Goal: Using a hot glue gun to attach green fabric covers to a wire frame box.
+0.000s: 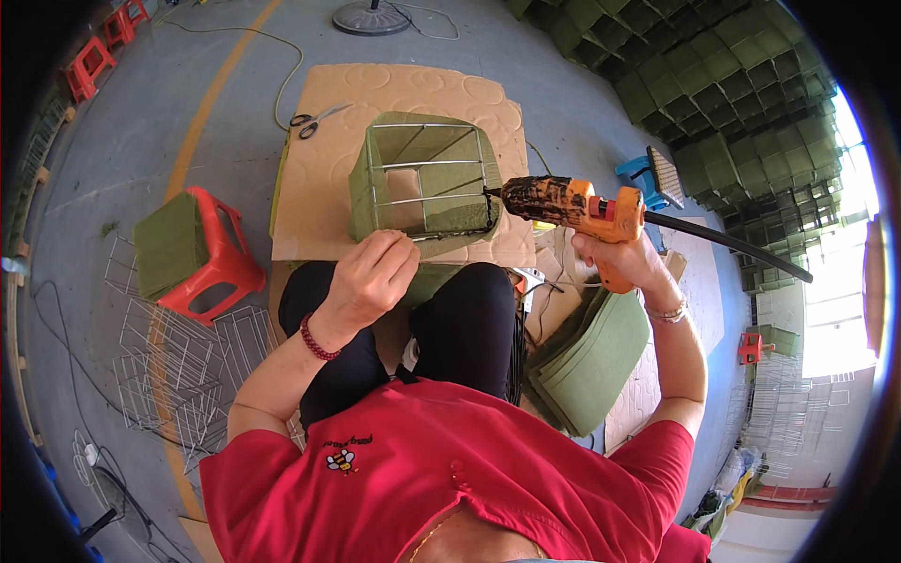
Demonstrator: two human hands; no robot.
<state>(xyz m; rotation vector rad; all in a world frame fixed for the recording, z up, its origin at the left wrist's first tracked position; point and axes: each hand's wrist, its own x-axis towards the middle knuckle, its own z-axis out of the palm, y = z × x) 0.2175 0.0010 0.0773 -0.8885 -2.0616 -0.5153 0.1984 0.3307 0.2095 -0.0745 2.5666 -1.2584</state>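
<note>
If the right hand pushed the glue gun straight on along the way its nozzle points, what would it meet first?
The right hand aims the orange glue gun leftward. Its nozzle tip already sits at the right rim of the green felt-lined wire basket, so it would meet that rim's wire and felt first, though depth is hard to judge.

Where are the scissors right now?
In the head view, the scissors lie at the far left edge of the cardboard sheet, beyond the green wire-frame box and up-left of the left hand.
</note>
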